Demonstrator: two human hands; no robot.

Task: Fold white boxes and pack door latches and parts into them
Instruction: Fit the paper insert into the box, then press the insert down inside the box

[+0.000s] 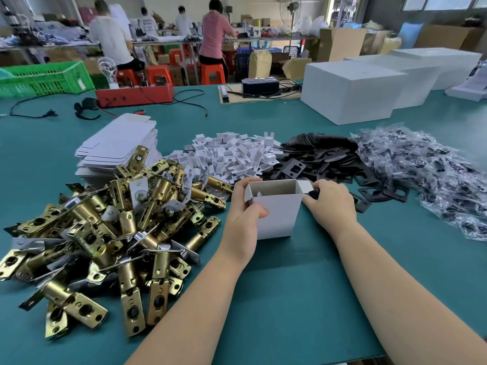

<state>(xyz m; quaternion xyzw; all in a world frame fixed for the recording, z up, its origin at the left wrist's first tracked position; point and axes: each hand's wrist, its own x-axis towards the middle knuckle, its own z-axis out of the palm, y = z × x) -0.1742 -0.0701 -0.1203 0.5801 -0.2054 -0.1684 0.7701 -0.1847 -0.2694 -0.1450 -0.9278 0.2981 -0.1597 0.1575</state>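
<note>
1. Closest to the camera, lower middle of the frame, two bare forearms reach up over the green bench [303, 299] toward one small white box [274, 206] standing upright at centre frame, open end up.
2. Left hand [243, 219] is wrapped round the box's left side, thumb curled across the front panel and the other fingers round the back-left corner, so that hand is the one steadying it.
3. Right hand [330, 204] sits right at the box's top right corner. Its fingers are curled and pinching a small black part [313, 193], held just beside the side flap, touching or near enough. Can't tell exactly what the part is.
4. So the key bit: the box mouth lies just left of the right fingers and a touch lower, with the box's long axis vertical. My guess is the part has to go left and down into it. Something pale already seems to be inside.
5. Left of the hands, the brass door latches [113, 233] are heaped closest to the left hand.
6. Further back, middle of the frame: flat box blanks [118, 143], white plastic pieces [232, 154], black strike plates [329, 159], and bagged parts [427, 167] at right.
</note>
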